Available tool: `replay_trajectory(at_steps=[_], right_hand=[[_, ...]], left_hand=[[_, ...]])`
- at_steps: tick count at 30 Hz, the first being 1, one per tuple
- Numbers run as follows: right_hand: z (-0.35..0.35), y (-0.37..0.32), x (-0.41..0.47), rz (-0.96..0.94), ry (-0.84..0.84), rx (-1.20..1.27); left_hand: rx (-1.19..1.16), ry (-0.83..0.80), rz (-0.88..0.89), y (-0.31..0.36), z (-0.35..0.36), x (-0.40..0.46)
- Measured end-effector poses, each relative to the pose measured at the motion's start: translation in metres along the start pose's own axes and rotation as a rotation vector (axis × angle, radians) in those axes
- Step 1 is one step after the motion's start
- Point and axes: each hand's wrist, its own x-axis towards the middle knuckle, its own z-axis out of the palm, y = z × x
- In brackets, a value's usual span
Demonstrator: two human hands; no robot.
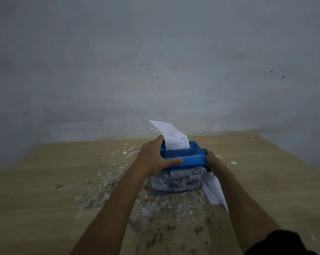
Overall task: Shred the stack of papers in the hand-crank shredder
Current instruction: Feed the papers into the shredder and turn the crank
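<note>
A wooden desk (45, 181) against a stained grey wall, its middle strewn with paper scraps (107, 181). Just right of that litter, the left hand (153, 159) clamps the blue top of the hand-crank shredder (185, 157), thumb along the near edge and fingers wrapped over the far side, steadying it. 1 printed sheet (173, 138) stands in the feed slot, its free end curling up and back toward the wall, so its long axis runs vertically into the cutters. Below, the clear bin (175, 183) looks nearly full of shreds.

At the shredder's right end sits the crank hub (204, 150), with the right hand (211, 161) pressed directly beside it; its fingers are hidden behind the housing, so it cannot be told whether they are curled round the handle, though the placement suggests so. The crank axis runs left to right, putting the right hand nearest the turning. More sheets (214, 190) lie on the desk under the right wrist, touching the bin's right side, apparently awaiting their turn.
</note>
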Motion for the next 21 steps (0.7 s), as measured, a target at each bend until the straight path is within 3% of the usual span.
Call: replay_trajectory(at_steps=[9,13,17,21], right_hand=[[0.002,0.051,-0.007,-0.270,0.078,-0.412],[0.003,0.064,-0.041,-0.387,0.199,-0.487],[0.002,0.066,-0.066,-0.362,0.221,-0.421],[-0.005,0.050,-0.084,-0.342,0.311,0.019]], left_hand=[[0.122,-0.016,-0.044,0.003,0.002,0.002],[0.133,-0.032,-0.032,0.003,0.000,0.003],[0.130,-0.071,-0.050,0.002,-0.002,0.006],[0.172,-0.105,-0.057,0.005,-0.003,0.007]])
